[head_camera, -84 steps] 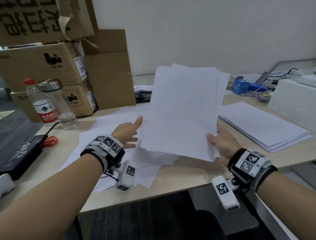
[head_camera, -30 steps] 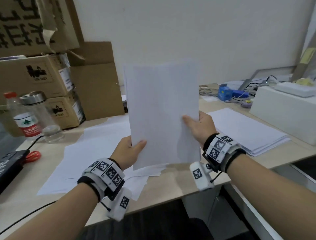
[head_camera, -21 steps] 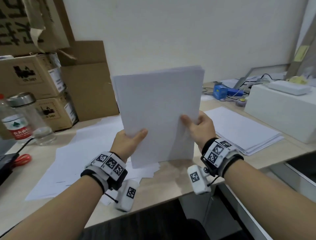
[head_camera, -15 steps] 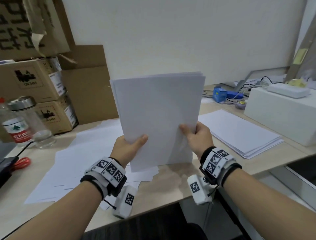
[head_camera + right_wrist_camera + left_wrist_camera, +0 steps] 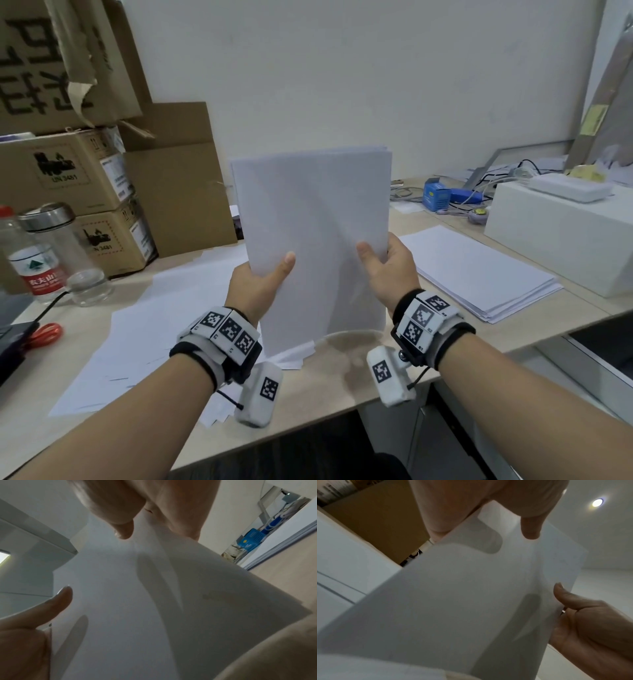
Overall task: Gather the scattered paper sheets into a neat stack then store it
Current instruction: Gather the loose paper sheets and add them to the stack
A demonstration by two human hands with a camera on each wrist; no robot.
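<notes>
Sheaf of paper sheets [image 5: 315,240] upright in front of me, held in both hands over the near edge of the desk [image 5: 346,363]. Its bottom edge stands at or just above the desktop; contact not clear. Top edges nearly flush, a few sheets showing as thin lines at the top right corner.

My left hand [image 5: 255,287] grips the sheaf's lower left side: thumb pressed on the face toward me, fingers curled round behind. In the left wrist view the thumb [image 5: 530,524] lies flat on the paper. My right hand [image 5: 388,270] grips the lower right side in the same way, thumb on the near face, fingers out of sight behind the sheets. Both hands closed on the sheaf.

Loose sheets [image 5: 164,325] lie spread flat on the desk to the left and under the sheaf, overlapping, some reaching the near edge. To the right, a separate flat pile of paper [image 5: 476,270], well apart from my hands.

Far left: stacked cardboard boxes [image 5: 68,171]; in front of them a plastic bottle with a red label [image 5: 37,267] and a clear jar with a metal lid [image 5: 68,253]. Red scissors [image 5: 46,334] at the left edge. Far right: a white box [image 5: 561,236], a small blue box [image 5: 436,197], cables.
</notes>
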